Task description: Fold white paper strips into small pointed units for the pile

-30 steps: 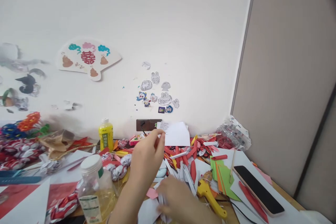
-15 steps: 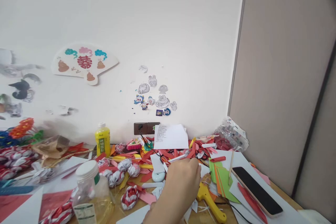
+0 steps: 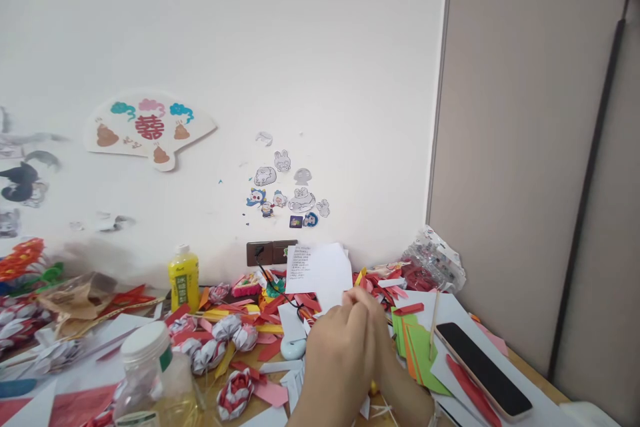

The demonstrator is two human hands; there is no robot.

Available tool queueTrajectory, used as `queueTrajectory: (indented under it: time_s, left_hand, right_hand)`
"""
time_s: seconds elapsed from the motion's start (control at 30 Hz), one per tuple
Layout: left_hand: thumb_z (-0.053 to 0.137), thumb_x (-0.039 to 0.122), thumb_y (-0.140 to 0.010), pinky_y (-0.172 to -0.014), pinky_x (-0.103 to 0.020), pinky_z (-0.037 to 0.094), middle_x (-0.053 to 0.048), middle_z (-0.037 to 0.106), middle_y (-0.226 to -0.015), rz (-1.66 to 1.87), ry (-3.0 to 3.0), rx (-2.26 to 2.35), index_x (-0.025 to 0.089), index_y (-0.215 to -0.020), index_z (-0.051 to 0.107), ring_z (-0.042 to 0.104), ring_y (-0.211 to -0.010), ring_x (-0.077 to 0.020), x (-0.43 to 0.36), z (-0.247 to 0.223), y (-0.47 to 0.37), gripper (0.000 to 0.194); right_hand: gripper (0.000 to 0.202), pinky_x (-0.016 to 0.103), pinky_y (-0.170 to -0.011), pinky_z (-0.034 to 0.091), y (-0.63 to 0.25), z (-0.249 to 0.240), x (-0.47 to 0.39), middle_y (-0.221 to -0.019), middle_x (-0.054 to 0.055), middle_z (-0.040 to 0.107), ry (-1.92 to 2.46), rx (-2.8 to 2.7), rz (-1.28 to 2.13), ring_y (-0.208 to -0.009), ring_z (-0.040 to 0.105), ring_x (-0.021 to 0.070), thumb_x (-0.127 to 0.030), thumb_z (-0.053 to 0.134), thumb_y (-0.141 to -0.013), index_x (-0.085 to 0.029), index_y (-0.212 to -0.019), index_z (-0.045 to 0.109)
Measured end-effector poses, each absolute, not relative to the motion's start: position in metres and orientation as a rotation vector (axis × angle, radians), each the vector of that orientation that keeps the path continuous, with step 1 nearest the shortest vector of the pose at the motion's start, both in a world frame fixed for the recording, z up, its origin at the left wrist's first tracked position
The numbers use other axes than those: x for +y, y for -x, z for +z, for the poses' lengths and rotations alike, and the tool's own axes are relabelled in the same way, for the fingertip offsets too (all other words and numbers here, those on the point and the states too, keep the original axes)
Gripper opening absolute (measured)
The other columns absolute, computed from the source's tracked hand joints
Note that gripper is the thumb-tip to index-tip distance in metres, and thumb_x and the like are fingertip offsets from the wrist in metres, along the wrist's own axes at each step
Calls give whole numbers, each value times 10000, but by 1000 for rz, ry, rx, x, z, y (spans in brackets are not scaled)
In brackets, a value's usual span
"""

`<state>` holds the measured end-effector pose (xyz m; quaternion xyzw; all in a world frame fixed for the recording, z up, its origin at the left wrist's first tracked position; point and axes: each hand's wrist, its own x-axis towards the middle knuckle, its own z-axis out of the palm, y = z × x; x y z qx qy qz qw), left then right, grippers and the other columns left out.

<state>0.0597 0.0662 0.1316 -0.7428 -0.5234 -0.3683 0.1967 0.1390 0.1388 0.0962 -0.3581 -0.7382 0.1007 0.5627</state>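
My left hand point(image 3: 340, 353) is closed, its back toward me and its knuckles raised over the cluttered table. Pressed against it from the right is my right hand point(image 3: 376, 320), with its fingers curled in. Whatever the two hands pinch between them is hidden. Just left of them lie a pale blue rounded object point(image 3: 293, 347) and folded white paper strips point(image 3: 294, 383). To the right are green and orange paper sheets point(image 3: 417, 347). A red-and-white rolled paper ball point(image 3: 235, 394) lies further left. A small bit of yellow shows beneath my right wrist.
At the left stand a clear jar with a white lid point(image 3: 146, 350) and a yellow bottle point(image 3: 184, 280). A phone point(image 3: 484, 368) lies at the right. Paper scraps cover the back, before a written sheet point(image 3: 320, 273) and a plugged-in cable point(image 3: 260, 257). A wall closes the far side.
My right hand has come into view from the lower right and met my left hand. The yellow glue gun is now mostly covered. The view has shifted slightly to the right.
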Motion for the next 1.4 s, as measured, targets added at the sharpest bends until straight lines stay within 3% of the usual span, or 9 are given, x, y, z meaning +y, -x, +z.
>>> queueTrajectory:
  time_s: [0.1, 0.23, 0.5, 0.67, 0.8, 0.93, 1.07, 1.23, 1.4]
  left_hand:
    - [384, 182, -832, -608, -325, 474, -111, 668, -788, -1207, 2038, -1627, 163, -914, 570, 627, -741, -243, 77, 127, -59, 205]
    - [392, 301, -837, -807, -406, 471, -193, 618, -1082, -1616, 2176, -1863, 98, -1137, 490, 581, -992, -279, 88, 126, -57, 375]
    - [433, 413, -813, -1006, -399, 336, -118, 571, -1219, -2512, 2268, -1865, 178, -1065, 586, 427, -1208, -249, 82, 140, -56, 378]
    - [522, 402, -764, -946, -354, 405, -66, 644, -1093, -2747, 2277, -1666, 208, -980, 624, 495, -1129, -241, 80, 145, -55, 308]
    - [519, 409, -778, -780, -276, 461, -17, 675, -846, -2631, 2325, -1697, 203, -837, 618, 585, -871, -201, 81, 147, -51, 236]
    - [418, 446, -828, -569, -233, 410, 23, 584, -536, -2400, 2477, -1765, 193, -629, 545, 533, -568, -150, 83, 147, -51, 346]
    - [399, 510, -808, -481, -231, 372, 31, 527, -440, -2301, 2705, -1745, 187, -603, 511, 483, -434, -129, 86, 142, -56, 399]
    - [425, 513, -790, -400, -223, 338, 45, 549, -436, -2468, 2716, -1816, 204, -800, 508, 471, -342, -126, 86, 135, -63, 320]
    - [507, 485, -756, -485, -229, 405, 24, 564, -493, -2484, 2735, -1708, 188, -650, 511, 519, -470, -134, 85, 138, -64, 315]
  right_hand:
    - [256, 262, -574, 422, -157, 111, 142, -690, 11, 541, 937, -1541, 280, -627, 502, 137, -289, 377, -900, -147, -749, 528]
    - [216, 259, -565, 380, -166, 130, 132, -695, 28, 548, 925, -1467, 257, -628, 482, 158, -290, 389, -853, -166, -728, 514]
    - [184, 273, -629, 366, -153, 138, 109, -670, 16, 537, 693, -1775, 143, -665, 482, 157, -161, 421, -826, -177, -670, 516]
    - [182, 272, -653, 377, -157, 147, 103, -730, 23, 556, 640, -1883, 254, -723, 493, 161, -110, 437, -813, -178, -685, 546]
    - [183, 272, -715, 393, -166, 155, 104, -814, 25, 587, 611, -1941, 359, -801, 513, 162, -104, 446, -815, -189, -750, 593]
    - [141, 282, -725, 420, -174, 152, 112, -885, 42, 595, 743, -1779, 486, -849, 528, 176, -222, 484, -822, -181, -893, 598]
    - [259, 295, -722, 444, -176, 147, 119, -976, 55, 587, 755, -1677, 733, -846, 550, 182, -316, 541, -787, -179, -1005, 572]
    - [168, 259, -627, 434, -176, 149, 120, -763, 17, 588, 697, -1573, 955, -697, 546, 150, -300, 558, -759, -144, -817, 572]
    - [166, 216, -513, 371, -178, 151, 119, -574, -40, 478, 730, -1585, 930, -547, 463, 107, -274, 575, -728, -156, -654, 484]
